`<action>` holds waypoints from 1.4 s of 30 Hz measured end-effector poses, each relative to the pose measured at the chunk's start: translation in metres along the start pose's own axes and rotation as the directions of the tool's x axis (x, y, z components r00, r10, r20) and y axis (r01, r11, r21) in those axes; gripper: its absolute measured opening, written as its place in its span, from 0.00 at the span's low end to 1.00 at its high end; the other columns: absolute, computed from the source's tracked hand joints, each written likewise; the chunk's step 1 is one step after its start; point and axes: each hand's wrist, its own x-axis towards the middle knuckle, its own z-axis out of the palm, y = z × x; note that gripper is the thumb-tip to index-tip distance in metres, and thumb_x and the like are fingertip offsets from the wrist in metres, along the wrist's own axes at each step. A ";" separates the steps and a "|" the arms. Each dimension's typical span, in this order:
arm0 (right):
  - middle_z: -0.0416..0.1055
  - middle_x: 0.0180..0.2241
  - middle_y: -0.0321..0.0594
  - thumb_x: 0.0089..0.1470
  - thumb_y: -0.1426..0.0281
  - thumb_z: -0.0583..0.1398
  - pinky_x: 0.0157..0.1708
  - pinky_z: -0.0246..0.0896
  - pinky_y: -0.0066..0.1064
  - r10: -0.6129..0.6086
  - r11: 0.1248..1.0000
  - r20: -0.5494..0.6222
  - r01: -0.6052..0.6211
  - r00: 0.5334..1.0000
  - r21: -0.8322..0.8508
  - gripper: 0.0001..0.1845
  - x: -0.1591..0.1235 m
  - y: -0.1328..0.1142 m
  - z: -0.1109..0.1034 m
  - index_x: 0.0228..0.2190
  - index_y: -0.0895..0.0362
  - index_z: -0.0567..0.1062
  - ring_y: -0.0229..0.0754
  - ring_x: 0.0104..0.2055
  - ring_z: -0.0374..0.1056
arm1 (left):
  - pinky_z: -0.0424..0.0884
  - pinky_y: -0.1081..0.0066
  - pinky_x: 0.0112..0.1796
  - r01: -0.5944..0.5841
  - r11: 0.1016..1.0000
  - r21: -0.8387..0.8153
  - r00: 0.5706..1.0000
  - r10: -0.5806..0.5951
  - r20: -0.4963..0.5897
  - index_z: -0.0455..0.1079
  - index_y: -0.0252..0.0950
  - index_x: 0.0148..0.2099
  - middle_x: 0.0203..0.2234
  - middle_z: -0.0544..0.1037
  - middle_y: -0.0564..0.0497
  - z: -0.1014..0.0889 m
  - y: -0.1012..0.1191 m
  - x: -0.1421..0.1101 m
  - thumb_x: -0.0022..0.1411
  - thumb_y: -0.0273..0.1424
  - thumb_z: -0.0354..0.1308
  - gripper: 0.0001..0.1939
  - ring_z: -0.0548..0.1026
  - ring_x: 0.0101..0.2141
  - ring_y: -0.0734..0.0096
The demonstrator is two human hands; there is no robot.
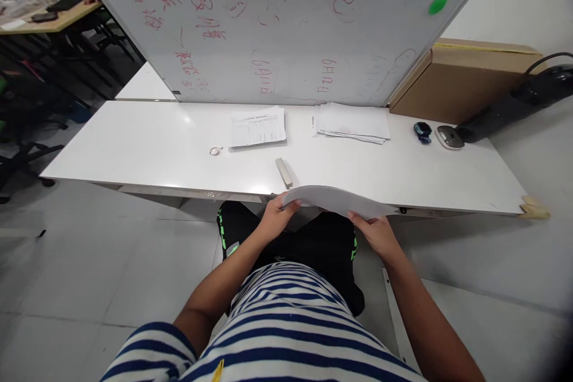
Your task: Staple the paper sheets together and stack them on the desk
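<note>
Between both hands, a stack of white paper (333, 197) bows upward over my lap at the desk's front edge. My left hand (276, 215) pinches its left end, thumb on top. At the right end, my right hand (373, 230) grips the sheets with the thumb over them. Just beyond the paper lies a small pale grey stapler-like bar (283, 172). Farther back on the desk are a thin pile of printed sheets (258, 128) and, to its right, a larger pile of papers (351, 122).
A whiteboard (286, 42) with red writing stands along the back of the white desk (179, 143). On the right are a cardboard box (474, 80), a dark watch (422, 131) and a black cylindrical device (514, 101). A small looped item (215, 150) lies left.
</note>
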 end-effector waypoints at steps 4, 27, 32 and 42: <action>0.76 0.46 0.43 0.55 0.54 0.62 0.50 0.66 0.43 -0.187 0.982 0.022 0.187 0.982 0.020 0.21 0.011 -0.030 0.016 0.45 0.55 0.78 0.50 0.48 0.71 | 0.69 0.63 0.50 -0.042 0.998 -0.049 0.992 0.036 -0.120 0.77 0.34 0.46 0.43 0.80 0.46 -0.022 0.009 -0.003 0.60 0.44 0.62 0.20 0.76 0.46 0.59; 0.44 0.68 0.57 0.64 0.70 0.48 0.61 0.47 0.53 -0.235 0.034 0.735 0.761 0.636 -0.648 0.30 0.219 -0.124 0.238 0.66 0.60 0.53 0.57 0.67 0.51 | 0.59 0.59 0.62 0.045 0.987 -0.157 0.397 -0.162 -0.904 0.70 0.29 0.57 0.57 0.72 0.39 -0.165 -0.047 -0.109 0.60 0.42 0.63 0.28 0.67 0.60 0.56; 0.67 0.54 0.63 0.56 0.83 0.48 0.46 0.59 0.40 -0.256 -0.047 0.716 0.731 0.650 -0.681 0.28 0.215 -0.111 0.237 0.59 0.69 0.61 0.54 0.51 0.67 | 0.58 0.58 0.63 0.024 0.988 -0.155 0.357 -0.153 -0.921 0.69 0.29 0.58 0.57 0.71 0.38 -0.177 -0.047 -0.119 0.60 0.40 0.64 0.28 0.67 0.60 0.56; 0.72 0.36 0.57 0.52 0.86 0.50 0.34 0.53 0.33 -0.316 -0.004 0.626 0.659 0.713 -0.752 0.18 0.214 -0.111 0.235 0.44 0.70 0.71 0.48 0.36 0.68 | 0.58 0.58 0.63 0.067 0.992 -0.111 0.442 -0.129 -0.888 0.70 0.30 0.57 0.56 0.73 0.38 -0.169 -0.046 -0.111 0.60 0.44 0.63 0.29 0.66 0.60 0.54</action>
